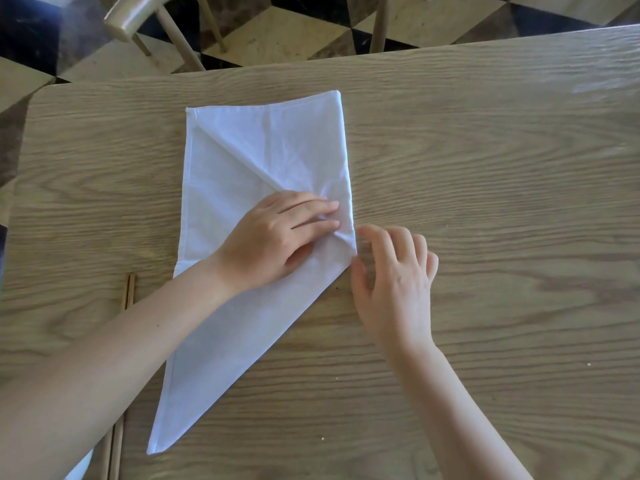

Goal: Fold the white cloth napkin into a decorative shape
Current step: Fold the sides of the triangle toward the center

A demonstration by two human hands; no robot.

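The white cloth napkin lies partly folded on the wooden tabletop, tapering to a point near you. Your left hand presses flat on its right corner, fingers straight. Your right hand is loosely curled just beside that corner, grasping nothing. Thin wooden sticks lie to the left.

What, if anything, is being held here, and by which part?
Left hand presses the napkin flat near its right corner; right hand is at that corner, but a pinch cannot be confirmed.
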